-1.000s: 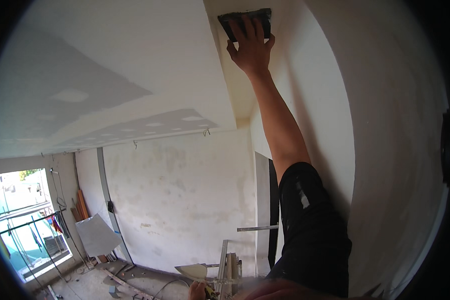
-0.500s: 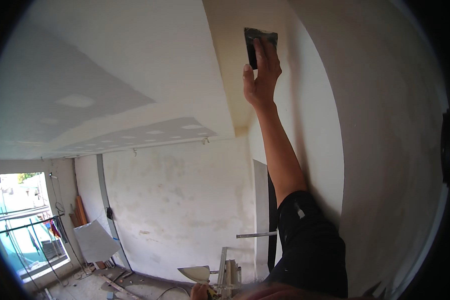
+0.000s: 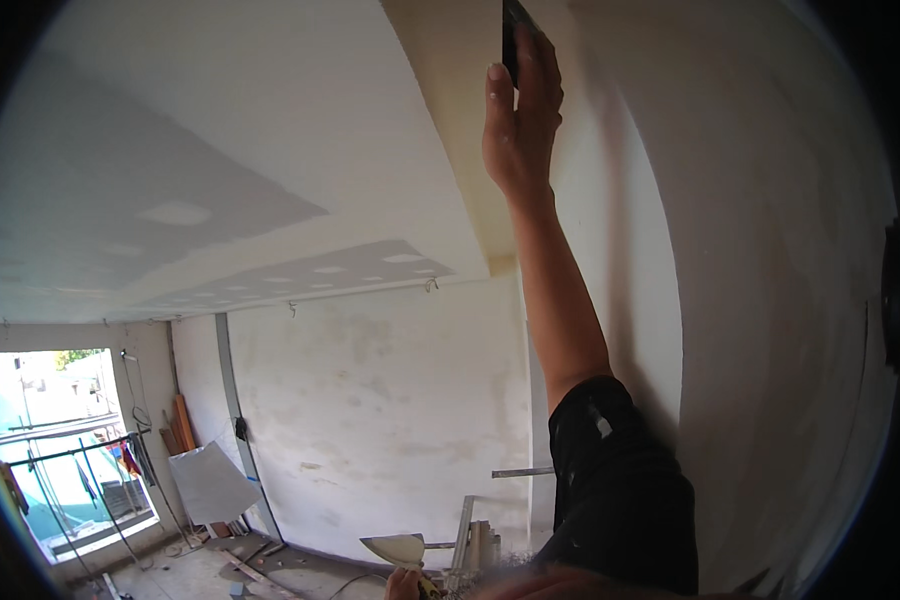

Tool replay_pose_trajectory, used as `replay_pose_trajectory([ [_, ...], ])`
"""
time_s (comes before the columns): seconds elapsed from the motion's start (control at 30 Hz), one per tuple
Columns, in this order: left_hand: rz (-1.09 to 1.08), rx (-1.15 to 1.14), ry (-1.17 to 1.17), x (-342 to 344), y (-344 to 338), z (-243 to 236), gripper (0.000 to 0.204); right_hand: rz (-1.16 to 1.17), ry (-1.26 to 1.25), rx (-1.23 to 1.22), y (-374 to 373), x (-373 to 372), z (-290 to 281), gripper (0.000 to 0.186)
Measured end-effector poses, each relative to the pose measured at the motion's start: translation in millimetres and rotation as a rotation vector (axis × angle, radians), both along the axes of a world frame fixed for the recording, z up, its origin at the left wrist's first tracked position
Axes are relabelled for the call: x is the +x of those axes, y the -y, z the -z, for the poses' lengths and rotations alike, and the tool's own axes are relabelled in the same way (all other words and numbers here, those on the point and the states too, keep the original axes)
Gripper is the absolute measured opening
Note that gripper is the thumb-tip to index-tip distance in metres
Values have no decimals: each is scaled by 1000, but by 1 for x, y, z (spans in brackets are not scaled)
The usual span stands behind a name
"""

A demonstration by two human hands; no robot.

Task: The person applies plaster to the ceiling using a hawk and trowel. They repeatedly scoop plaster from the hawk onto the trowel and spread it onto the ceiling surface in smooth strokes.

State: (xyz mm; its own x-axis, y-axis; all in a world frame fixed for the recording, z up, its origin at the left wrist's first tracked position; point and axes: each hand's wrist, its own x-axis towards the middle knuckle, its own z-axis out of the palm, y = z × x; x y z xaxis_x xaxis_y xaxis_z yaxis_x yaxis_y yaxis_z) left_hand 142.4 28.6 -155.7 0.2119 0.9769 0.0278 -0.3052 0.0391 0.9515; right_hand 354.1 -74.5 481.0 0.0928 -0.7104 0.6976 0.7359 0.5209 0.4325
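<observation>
My right hand (image 3: 522, 130) is raised to the narrow cream ceiling strip (image 3: 450, 100) beside the curved white wall, its fingers pressed on a dark flat pad (image 3: 509, 40) seen nearly edge-on at the top of the view. Its thumb lies along the pad's near side. Low in the middle, my left hand (image 3: 402, 585) grips a putty knife (image 3: 392, 548) with a wide pale blade, its tip pointing left. Much of that hand is cut off by the lower edge.
At the lower left are a bright window opening (image 3: 50, 430) with poles, a leaning pale board (image 3: 210, 480), wooden planks (image 3: 180, 420) and debris on the floor. Upright metal and timber lengths (image 3: 475, 530) stand beside my left hand. The curved wall (image 3: 770, 250) fills the right side.
My right hand has swung slightly right, and the pad has turned from flat across the view to nearly edge-on, reaching the top edge. My left hand holds the putty knife as before.
</observation>
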Motion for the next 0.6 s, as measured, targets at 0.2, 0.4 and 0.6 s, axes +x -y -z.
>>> replay_pose_trajectory([
  [0.2,-60,27,68,-4,12,7,44,100,-3,184,50,-29,-11,56],
  [0.4,-70,89,115,-9,0,33,39,-196,181,101,16,-9,20,61],
  [0.6,-67,-7,113,-15,-4,59,39,-752,384,43,-50,20,144,58],
])
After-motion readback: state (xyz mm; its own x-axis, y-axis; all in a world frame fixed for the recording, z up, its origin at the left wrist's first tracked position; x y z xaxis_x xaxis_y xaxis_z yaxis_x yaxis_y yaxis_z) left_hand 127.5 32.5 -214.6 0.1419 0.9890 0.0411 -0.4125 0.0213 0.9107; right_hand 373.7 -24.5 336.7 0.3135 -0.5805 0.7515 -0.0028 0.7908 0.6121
